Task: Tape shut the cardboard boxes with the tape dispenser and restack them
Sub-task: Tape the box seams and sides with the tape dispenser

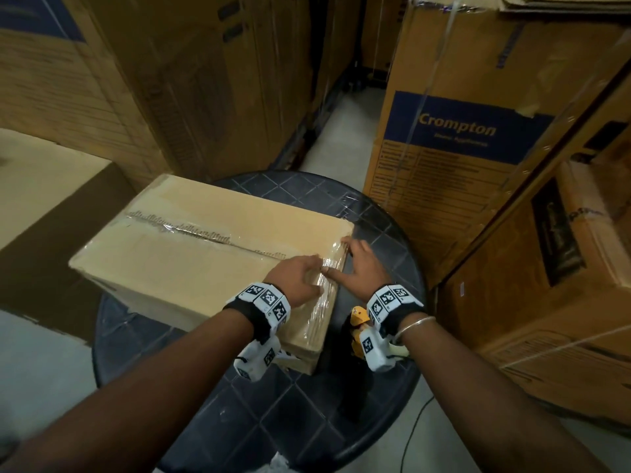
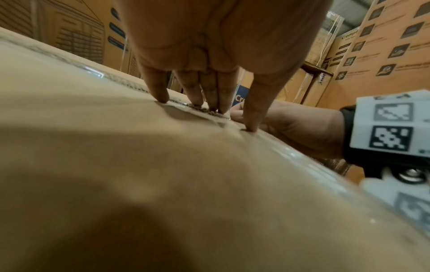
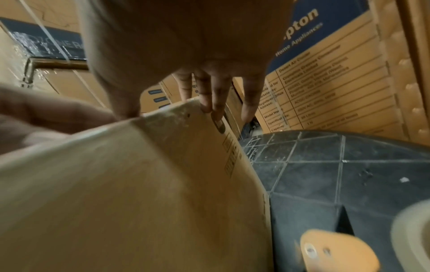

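Black plastic round table (image 1: 386, 233) w/ a criss-cross pattern on top, standing on a pale floor (image 1: 338, 138) in a cramped storeroom. Nearest on it: the yellow tape dispenser (image 1: 356, 331), right of the box and mostly hidden under the right wrist band; in the right wrist view only a blurred yellow part and the edge of a tape roll show, cut off at the frame.

The cardboard box (image 1: 191, 247) sits on the table, flaps closed, clear tape (image 1: 205, 230) along the centre seam and more wrinkled tape over its right end. Contents not visible.

Left hand (image 1: 300, 278) lies on the top near the right edge, fingers straight, fingertips (image 2: 163, 97) pressing down on the taped seam, gripping nothing. Right hand (image 1: 362, 268) is just beside it at the box's right edge, fingers extended along the corner, thumb on the tape, also holding nothing.

Left of the table, another plain brown box (image 1: 44, 186), partly cut off. Beyond, tall printed cartons on both sides; the right one (image 1: 471, 138) has a blue "Crompton" panel. The gap between them goes dark, hard to make out.
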The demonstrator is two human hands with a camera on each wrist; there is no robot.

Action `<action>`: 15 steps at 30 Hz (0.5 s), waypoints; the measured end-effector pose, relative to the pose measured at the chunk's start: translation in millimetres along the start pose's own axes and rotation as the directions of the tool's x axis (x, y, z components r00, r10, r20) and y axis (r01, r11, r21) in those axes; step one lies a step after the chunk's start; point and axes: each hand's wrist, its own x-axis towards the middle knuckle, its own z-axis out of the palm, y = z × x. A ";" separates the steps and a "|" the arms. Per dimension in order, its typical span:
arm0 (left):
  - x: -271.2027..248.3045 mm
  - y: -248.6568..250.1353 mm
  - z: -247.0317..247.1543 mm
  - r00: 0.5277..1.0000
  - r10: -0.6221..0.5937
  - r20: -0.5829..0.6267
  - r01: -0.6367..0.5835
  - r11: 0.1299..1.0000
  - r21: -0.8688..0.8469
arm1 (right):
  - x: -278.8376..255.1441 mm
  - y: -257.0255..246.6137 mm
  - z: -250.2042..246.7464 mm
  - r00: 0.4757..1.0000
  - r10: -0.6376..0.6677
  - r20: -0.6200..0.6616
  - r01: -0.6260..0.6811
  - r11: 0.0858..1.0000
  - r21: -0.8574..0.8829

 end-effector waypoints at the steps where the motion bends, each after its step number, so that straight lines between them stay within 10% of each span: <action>1: -0.3 0.1 0.0 1.000 -0.001 0.001 0.001 1.000 0.002 | 6.7 0.5 -1.7 1.000 0.012 0.002 -0.012 1.000 0.003; 15: 2.4 -3.1 3.6 0.999 0.004 0.042 -0.007 0.997 0.081 | 73.2 0.0 -21.9 0.987 0.053 0.152 -0.034 0.991 -0.126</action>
